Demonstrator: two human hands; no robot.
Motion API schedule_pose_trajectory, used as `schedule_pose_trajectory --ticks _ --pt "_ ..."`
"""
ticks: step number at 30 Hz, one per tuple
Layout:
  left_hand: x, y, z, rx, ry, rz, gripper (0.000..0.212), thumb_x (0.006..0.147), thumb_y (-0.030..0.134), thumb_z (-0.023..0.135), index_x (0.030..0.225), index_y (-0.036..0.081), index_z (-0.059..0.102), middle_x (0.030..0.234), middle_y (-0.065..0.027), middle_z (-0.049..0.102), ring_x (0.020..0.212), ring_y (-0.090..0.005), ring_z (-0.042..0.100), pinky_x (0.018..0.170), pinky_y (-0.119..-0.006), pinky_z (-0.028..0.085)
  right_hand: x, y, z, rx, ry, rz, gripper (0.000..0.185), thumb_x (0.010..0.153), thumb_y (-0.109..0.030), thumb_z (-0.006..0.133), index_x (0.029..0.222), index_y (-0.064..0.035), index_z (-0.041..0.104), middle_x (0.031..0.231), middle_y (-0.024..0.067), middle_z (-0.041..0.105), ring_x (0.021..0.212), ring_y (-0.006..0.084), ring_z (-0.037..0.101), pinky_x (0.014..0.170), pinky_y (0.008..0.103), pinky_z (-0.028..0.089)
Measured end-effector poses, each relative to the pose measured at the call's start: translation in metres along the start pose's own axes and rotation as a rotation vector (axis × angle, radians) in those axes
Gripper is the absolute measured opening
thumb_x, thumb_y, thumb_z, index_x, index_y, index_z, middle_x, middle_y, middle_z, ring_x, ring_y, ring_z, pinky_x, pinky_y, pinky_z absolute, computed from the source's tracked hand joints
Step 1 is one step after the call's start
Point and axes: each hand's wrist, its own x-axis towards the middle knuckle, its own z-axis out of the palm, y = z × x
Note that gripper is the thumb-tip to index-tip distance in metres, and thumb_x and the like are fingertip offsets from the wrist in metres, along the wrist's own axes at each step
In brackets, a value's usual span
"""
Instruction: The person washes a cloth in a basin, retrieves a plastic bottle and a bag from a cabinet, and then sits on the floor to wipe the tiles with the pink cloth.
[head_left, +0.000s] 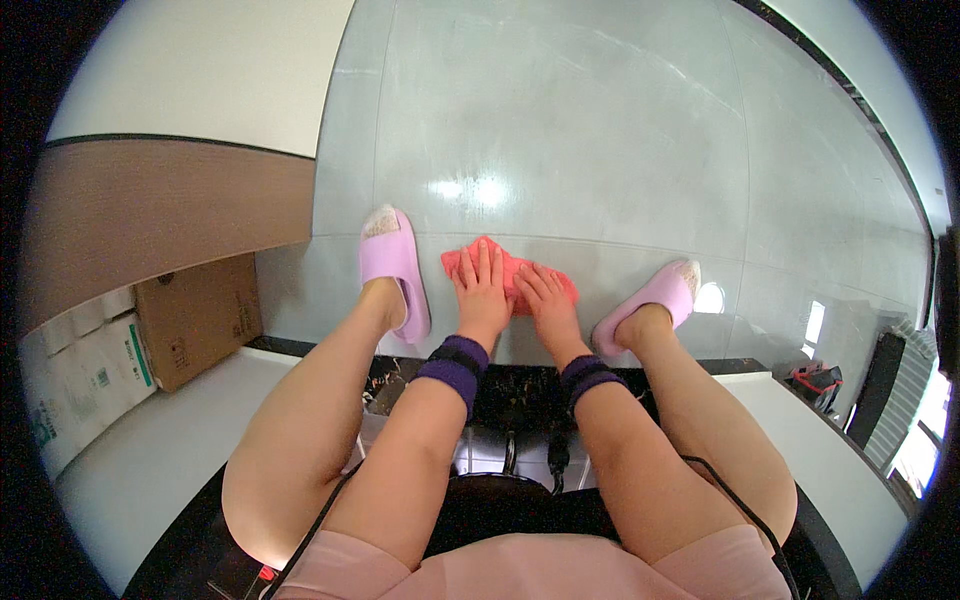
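Note:
A red cloth (525, 264) lies bunched on the grey tiled floor (555, 165), between two feet in pink slippers. My left hand (482, 292) presses flat on the left part of the cloth, fingers spread a little and pointing away from me. Beside it, my right hand (546, 300) rests on the right part of the cloth, its fingers laid over the fabric. The palms hide some of the cloth. Each forearm wears a dark purple band with a black strap. The floor just beyond the cloth looks shiny.
The left slipper (390, 259) and right slipper (660, 300) flank the cloth. At left, a cardboard box (196, 322) and white packages (97, 390) sit under a brown panel (172, 199). A dark stone threshold (517, 390) lies behind the hands. A red and black item (817, 384) stands at right.

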Motion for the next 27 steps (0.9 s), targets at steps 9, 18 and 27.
schedule_pose_trajectory --ticks 9,18,27 --pt "0.024 -0.002 -0.012 0.017 0.074 0.010 0.091 0.067 0.031 0.069 0.142 0.008 0.022 0.149 -0.0137 0.011 0.135 -0.0408 0.008 0.103 -0.059 0.018 0.016 -0.003 -0.007 0.005 0.082 0.023 0.044 0.081 -0.011 0.045 0.125 -0.0118 0.048 0.135 0.0045 0.042 0.130 0.0221 0.033 0.108 0.0403 0.025" --pt "0.008 0.009 -0.011 0.037 0.248 0.128 0.045 0.075 0.019 0.059 0.117 0.006 0.049 0.115 -0.0129 0.047 0.110 -0.0340 0.041 0.091 -0.050 0.034 0.011 -0.010 -0.017 0.074 0.178 0.113 0.035 0.076 -0.009 0.049 0.110 -0.0130 0.058 0.121 0.0033 0.054 0.113 0.0238 0.047 0.096 0.0402 0.038" --pt "0.095 0.076 -0.075 -0.299 0.362 0.605 0.031 0.080 0.015 0.050 0.110 0.009 0.053 0.103 -0.0111 0.052 0.103 -0.0297 0.047 0.089 -0.042 0.038 0.018 0.009 -0.084 0.469 0.641 0.433 0.041 0.073 0.007 0.045 0.112 -0.0036 0.056 0.117 0.0158 0.051 0.103 0.0315 0.050 0.087 0.0368 0.044"
